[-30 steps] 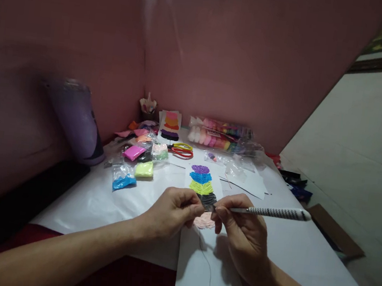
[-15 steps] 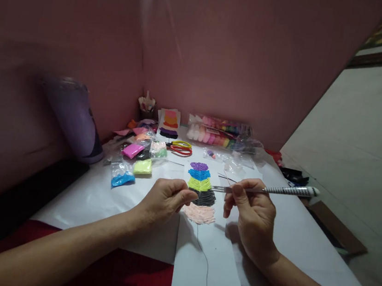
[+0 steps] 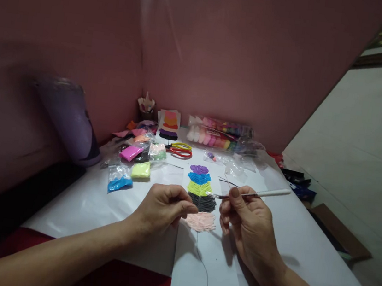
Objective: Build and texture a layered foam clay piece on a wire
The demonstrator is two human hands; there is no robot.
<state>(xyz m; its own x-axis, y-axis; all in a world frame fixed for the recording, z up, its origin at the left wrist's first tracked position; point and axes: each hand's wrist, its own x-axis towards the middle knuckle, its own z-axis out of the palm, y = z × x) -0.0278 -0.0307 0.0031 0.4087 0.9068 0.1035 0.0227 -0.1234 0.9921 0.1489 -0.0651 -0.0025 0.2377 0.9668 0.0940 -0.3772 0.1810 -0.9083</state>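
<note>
My right hand (image 3: 250, 224) grips a slim tool with a metal tip and a white handle (image 3: 273, 192) between thumb and fingers. Its tip (image 3: 214, 195) reaches over the lime-green band of a feather-like clay picture (image 3: 202, 204). Purple, blue, lime, black and pale peach textured bands stack down that picture on a white paper strip (image 3: 209, 275), with a thin dark line curving below. My left hand (image 3: 165, 207) is closed in a pinch beside the black and peach bands, partly covering them. Whatever its fingertips hold is hidden.
To the left lie small bags of clay, including a lime packet (image 3: 141, 170) and a blue one (image 3: 119, 183). Behind are red-and-yellow-handled pliers or scissors (image 3: 180, 150), a reference picture (image 3: 170, 124) and a bag of coloured clay (image 3: 218, 134). A purple tumbler (image 3: 71, 123) stands far left.
The tool has turned in my right hand, its handle now plain white instead of striped. My right hand sits slightly lower. The left hand stays pinched near the picture.
</note>
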